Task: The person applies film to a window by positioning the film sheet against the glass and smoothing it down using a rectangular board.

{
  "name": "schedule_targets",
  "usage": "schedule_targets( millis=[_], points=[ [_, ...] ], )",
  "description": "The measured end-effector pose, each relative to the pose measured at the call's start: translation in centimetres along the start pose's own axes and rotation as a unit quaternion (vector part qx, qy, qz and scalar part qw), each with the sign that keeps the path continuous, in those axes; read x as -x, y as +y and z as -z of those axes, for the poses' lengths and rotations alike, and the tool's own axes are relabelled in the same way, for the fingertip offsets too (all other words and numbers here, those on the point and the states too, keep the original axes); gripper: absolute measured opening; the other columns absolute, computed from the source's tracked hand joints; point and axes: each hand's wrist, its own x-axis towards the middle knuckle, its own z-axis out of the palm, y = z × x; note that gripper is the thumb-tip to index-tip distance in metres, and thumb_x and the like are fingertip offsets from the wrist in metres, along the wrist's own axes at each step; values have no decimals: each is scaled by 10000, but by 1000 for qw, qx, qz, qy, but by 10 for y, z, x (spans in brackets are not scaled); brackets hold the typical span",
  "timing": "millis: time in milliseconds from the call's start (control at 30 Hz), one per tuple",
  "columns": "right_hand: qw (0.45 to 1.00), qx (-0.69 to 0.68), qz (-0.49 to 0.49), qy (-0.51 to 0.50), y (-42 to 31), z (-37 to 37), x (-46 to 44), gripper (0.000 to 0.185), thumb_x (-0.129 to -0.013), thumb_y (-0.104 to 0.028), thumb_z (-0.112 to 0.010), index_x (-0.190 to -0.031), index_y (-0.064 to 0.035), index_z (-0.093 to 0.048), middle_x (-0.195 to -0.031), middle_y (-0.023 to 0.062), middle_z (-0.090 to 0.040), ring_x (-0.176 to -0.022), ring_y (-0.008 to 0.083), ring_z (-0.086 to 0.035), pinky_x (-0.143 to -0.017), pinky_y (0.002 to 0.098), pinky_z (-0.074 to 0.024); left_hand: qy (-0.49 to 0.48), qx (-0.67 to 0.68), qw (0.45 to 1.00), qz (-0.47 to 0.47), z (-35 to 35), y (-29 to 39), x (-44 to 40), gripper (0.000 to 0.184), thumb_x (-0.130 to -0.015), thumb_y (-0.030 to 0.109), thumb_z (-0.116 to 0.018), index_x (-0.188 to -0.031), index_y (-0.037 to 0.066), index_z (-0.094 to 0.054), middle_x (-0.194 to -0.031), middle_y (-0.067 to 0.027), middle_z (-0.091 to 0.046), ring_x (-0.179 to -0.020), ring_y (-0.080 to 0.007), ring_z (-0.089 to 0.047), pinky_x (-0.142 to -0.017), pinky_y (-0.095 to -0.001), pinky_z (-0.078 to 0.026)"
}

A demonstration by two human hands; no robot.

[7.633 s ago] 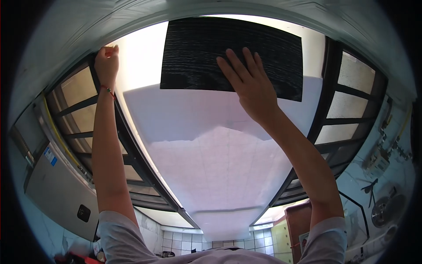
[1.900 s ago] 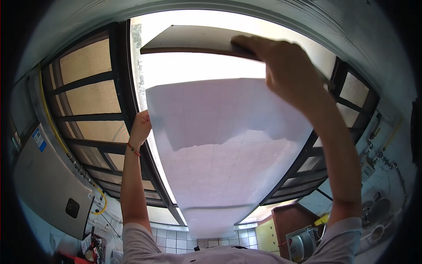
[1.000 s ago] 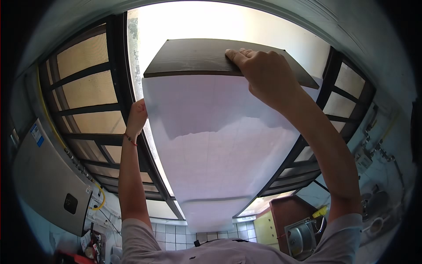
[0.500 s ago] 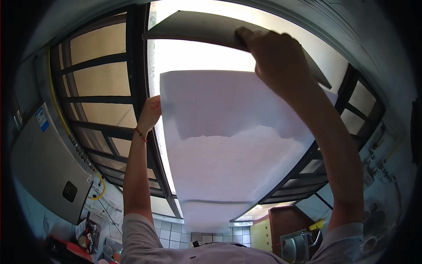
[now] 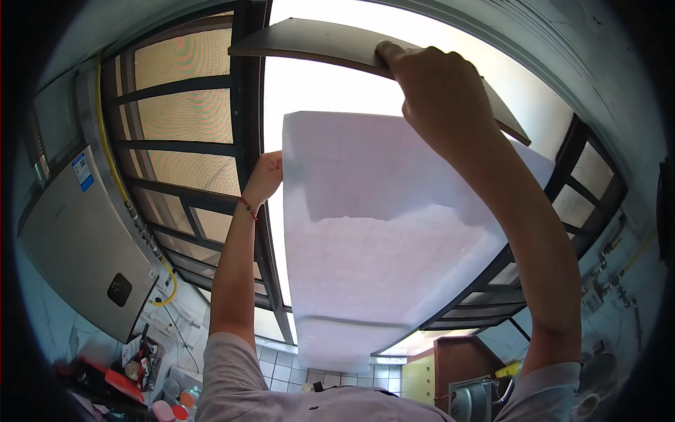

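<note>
A large pale translucent sheet (image 5: 365, 260) hangs down in front of the bright window opening. My left hand (image 5: 266, 176), closed, is at its left edge near the dark window frame (image 5: 247, 105); its fingertips are partly hidden behind the edge. Above the sheet's top edge, my right hand (image 5: 443, 95) grips a flat dark board (image 5: 323, 43) by its near edge, thumb on the face turned to me. The board is tilted, with a bright gap between it and the sheet over most of its width.
Barred window panels (image 5: 186, 116) flank the opening on both sides. A grey water heater (image 5: 91, 239) with a yellow hose is at the left. Below right are a metal sink (image 5: 470, 402) and a brown counter (image 5: 457, 355); cups and bottles stand at lower left.
The board has left its flat place against the sheet's upper part and is now tilted above it. My left hand has come down along the edge. Lately the view has shifted, moving the sheet rightward.
</note>
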Motion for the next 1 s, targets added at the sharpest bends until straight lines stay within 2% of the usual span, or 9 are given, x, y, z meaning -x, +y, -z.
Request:
schedule_targets(
  millis=[100, 200, 300, 467, 600, 700, 767, 833, 1000],
  points=[
    [993, 17, -31, -112, -15, -7, -4, 402, -794, 48, -633, -1181, -58, -633, -861, 127, -719, -742, 239, -728, -639, 324, -602, -2, 2, 1000, 1, 0, 0, 1, 85, -934, 49, -634, -923, 6, -706, -742, 50, -640, -667, -7, -515, -582, -191, -423],
    [994, 11, -44, -102, -26, -7, 2, 353, -824, 8, -639, -1173, -42, -641, -880, 135, -720, -783, 235, -734, -662, 319, -609, -11, -28, 999, 11, 3, -12, 3, 73, -927, 57, -650, -919, 8, -703, -755, 44, -650, -674, -12, -529, -586, -196, -430],
    [1000, 29, 9, -6, -35, -22, 23, 67, -819, -97, -677, -866, -55, -697, -767, 163, -710, -763, 240, -733, -590, 296, -576, -19, 4, 1000, 9, -1, -17, 9, 73, -923, 63, -656, -912, 5, -700, -773, 36, -664, -680, -14, -542, -590, -197, -438],
    [999, 19, 39, -14, -46, -25, 52, 297, -845, -119, -683, -1121, -13, -706, -977, 279, -708, -965, 319, -722, -786, 326, -596, -12, -7, 1000, -4, -1, -26, 16, 84, -916, 35, -637, -933, -7, -708, -802, 8, -693, -723, -51, -602, -629, -219, -479],
    [997, -42, 41, -46, -42, -16, 63, 68, -819, -97, -670, -819, -28, -669, -781, 194, -708, -792, 279, -738, -657, 329, -597, -28, -3, 999, -29, 1, -32, 14, 102, -914, 38, -630, -957, -15, -706, -868, -9, -705, -766, -74, -629, -675, -234, -504],
    [976, -62, -44, -202, -6, 28, 58, 286, -855, -24, -621, -1138, -51, -656, -949, 184, -721, -821, 282, -739, -675, 346, -617, -18, -26, 999, -4, 6, -34, 12, 141, -910, 48, -601, -962, -43, -695, -843, -16, -703, -759, -80, -618, -664, -239, -500],
    [987, 11, -57, -148, 38, 31, 72, 402, -823, 15, -598, -1199, -113, -659, -903, 103, -731, -747, 233, -732, -656, 344, -605, -10, -15, 1000, 12, 3, -22, 12, 146, -905, 67, -613, -950, -44, -695, -826, -18, -701, -744, -86, -625, -640, -248, -501],
    [998, 18, -25, -48, 89, 24, 88, 178, -778, -21, -638, -940, -81, -683, -718, 111, -698, -692, 220, -723, -588, 345, -579, -19, -66, 998, 5, -2, -3, 12, 144, -902, 81, -622, -938, -37, -696, -820, -20, -700, -743, -82, -627, -636, -246, -497],
    [993, 86, -35, -67, 133, 28, 114, 298, -800, -14, -631, -1068, -129, -695, -745, 83, -707, -697, 226, -715, -622, 348, -577, 11, -48, 998, 30, 0, -10, 13, 126, -898, 105, -650, -919, -14, -684, -822, -2, -674, -735, -74, -602, -635, -232, -482]
  ],
)
